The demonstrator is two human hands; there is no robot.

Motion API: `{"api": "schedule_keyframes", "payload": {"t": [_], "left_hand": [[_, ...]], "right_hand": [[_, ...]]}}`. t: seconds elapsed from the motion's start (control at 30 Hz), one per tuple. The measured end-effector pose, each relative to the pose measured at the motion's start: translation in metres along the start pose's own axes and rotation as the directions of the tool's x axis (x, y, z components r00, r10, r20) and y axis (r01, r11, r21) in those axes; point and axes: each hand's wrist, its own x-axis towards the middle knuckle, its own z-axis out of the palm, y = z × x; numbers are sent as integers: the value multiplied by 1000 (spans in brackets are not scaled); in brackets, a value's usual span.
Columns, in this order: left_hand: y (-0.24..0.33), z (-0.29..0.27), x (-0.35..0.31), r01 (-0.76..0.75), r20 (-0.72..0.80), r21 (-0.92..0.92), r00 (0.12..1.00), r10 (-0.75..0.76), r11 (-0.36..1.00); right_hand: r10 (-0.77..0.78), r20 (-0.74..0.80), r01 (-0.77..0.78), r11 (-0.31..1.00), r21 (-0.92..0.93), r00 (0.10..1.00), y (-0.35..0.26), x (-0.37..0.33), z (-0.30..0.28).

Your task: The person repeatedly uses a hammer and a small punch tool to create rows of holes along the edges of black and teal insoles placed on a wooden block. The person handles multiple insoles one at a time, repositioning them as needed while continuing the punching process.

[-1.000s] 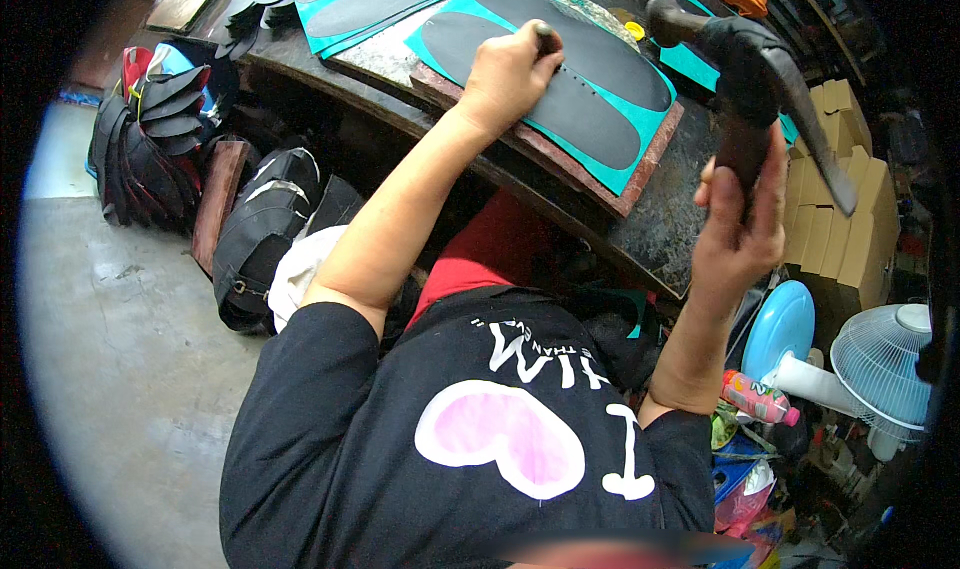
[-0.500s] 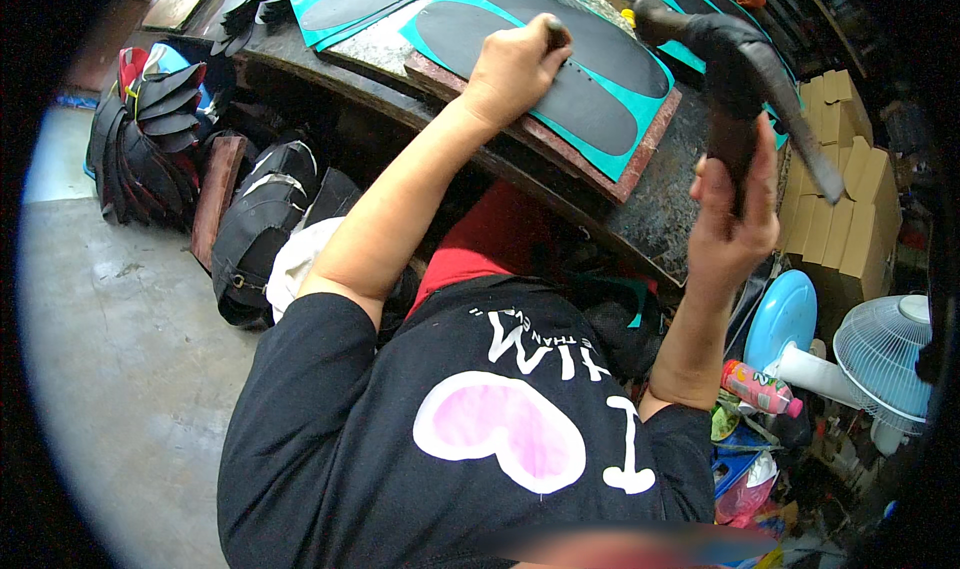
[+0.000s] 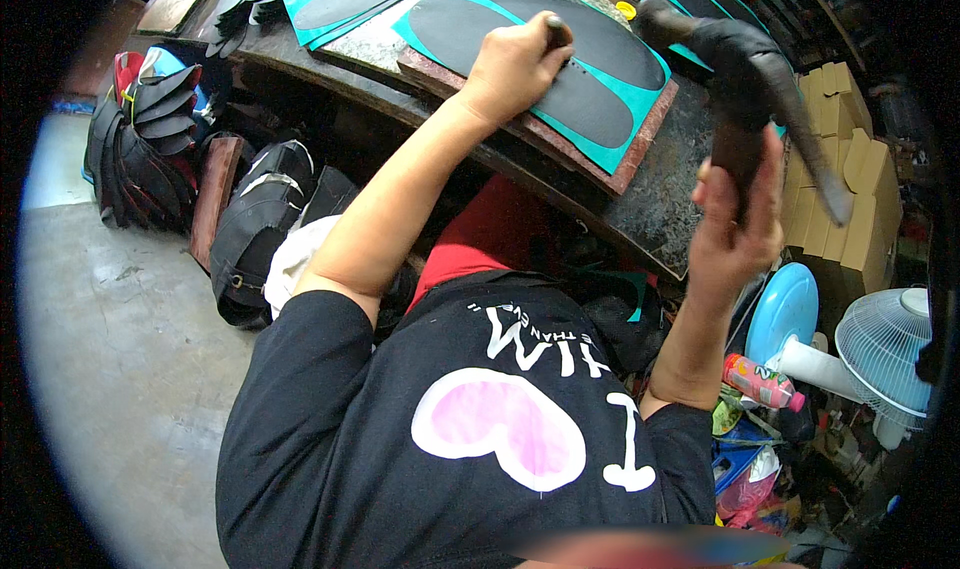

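My left hand (image 3: 515, 69) rests on a teal sheet (image 3: 607, 155) printed with dark grey sole shapes (image 3: 585, 106). Its fingers are closed round a short, dark, rod-like tool (image 3: 556, 31), whose lower end is hidden by the hand. A row of small dark marks runs along the grey shape beside the fingertips. Raised off to the right, my right hand (image 3: 735, 209) grips the handle of a hammer (image 3: 742, 89). The hammer's dark, curved head is above the bench, slightly blurred. Under the sheet lies a reddish stone slab (image 3: 655, 129).
More teal sheets (image 3: 350, 9) lie at the bench's back left. Bundled black pieces (image 3: 140, 149) and a black bag-like bundle (image 3: 260, 224) stand left of the bench. On the right are cardboard boxes (image 3: 835, 209), a fan (image 3: 885, 349) and a pink bottle (image 3: 763, 381).
The hammer in my right hand has shifted slightly right and down. My left hand stays in place on the sheet, still holding the rod-like tool.
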Motion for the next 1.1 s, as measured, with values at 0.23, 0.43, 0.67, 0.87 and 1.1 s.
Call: {"api": "schedule_keyframes", "payload": {"t": [0.23, 0.43, 0.67, 0.87, 1.1], "left_hand": [[5, 9, -3, 129, -206, -256, 961, -184, 958], [1, 9, -2, 44, -52, -196, 997, -56, 980], [15, 18, -6, -75, -155, 37, 985, 80, 997], [-19, -14, 4, 46, -333, -551, 904, -270, 833], [-23, -9, -4, 255, -159, -235, 942, -296, 938]], "right_hand": [[243, 165, -213, 960, -183, 956, 19, -3, 14], [62, 3, -62, 996, -59, 998, 1, 2, -5], [208, 157, -171, 961, -219, 966, 22, -12, 11], [335, 185, -293, 930, -220, 924, 41, -18, 1], [351, 230, -341, 936, -84, 907, 22, 7, 12]]}}
